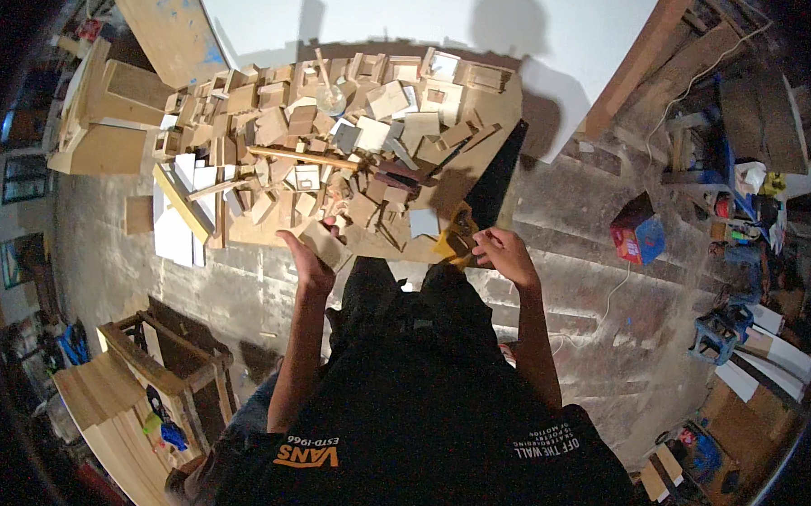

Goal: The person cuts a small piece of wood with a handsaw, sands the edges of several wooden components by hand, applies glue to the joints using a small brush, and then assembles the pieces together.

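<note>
My left hand point(309, 265) is closed around a pale, flat wooden block point(323, 244), held just over the near edge of the worktable. Its thumb lies on the left side of the block, and reddish fingertips show beyond it. Farther right, my right hand point(508, 256) has its fingers pinched together. They meet the right edge of a crumpled yellow-brown sheet point(456, 237); whether anything else is between them cannot be made out. A light grey square piece point(423, 223) lies left of that sheet.
Small wooden pieces point(372, 132) crowd the worktable point(503, 94), with a long wooden stick point(303, 158) across them. A clear jar point(331, 100) with a stick in it stands among them. White panels point(181, 209) lean at the left. A red-and-blue box point(637, 231) sits on the floor.
</note>
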